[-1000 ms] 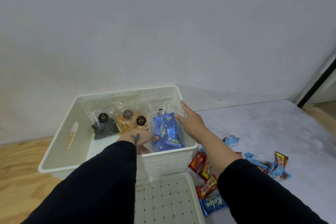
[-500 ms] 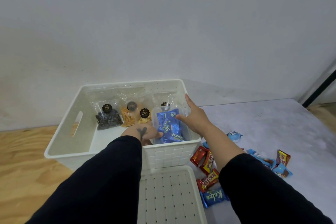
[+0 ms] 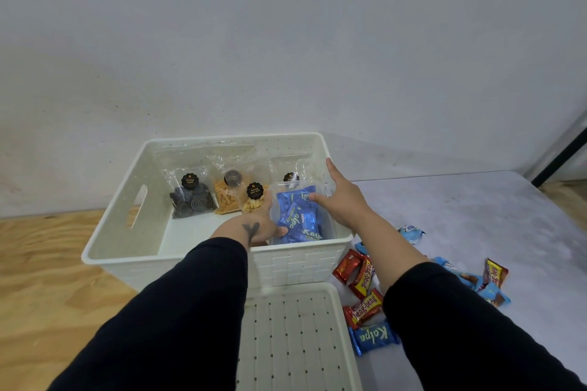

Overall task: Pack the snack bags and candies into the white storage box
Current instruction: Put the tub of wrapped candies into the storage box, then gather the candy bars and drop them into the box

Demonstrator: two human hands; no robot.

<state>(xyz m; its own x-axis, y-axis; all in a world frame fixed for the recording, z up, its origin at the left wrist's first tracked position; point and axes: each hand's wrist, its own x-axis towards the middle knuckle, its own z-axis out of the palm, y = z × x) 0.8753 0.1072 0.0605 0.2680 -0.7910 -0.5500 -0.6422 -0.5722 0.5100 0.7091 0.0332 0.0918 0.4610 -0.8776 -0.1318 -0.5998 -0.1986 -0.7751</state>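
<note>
Left hand [image 3: 260, 225] gripping, right hand [image 3: 341, 197] flat against, clear tub [image 3: 298, 216] of blue candies in white storage box's [image 3: 222, 141] right corner. Lower level; release only once seated.

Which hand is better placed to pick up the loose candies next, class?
Right hand, probably: the loose candies lie beside that forearm on the grey mat, while the left hand is inside the white box.

White storage box [image 3: 120, 209] holds snack bags [image 3: 193, 197] upright — candies [image 3: 365, 289] scattered outside, right.
</note>
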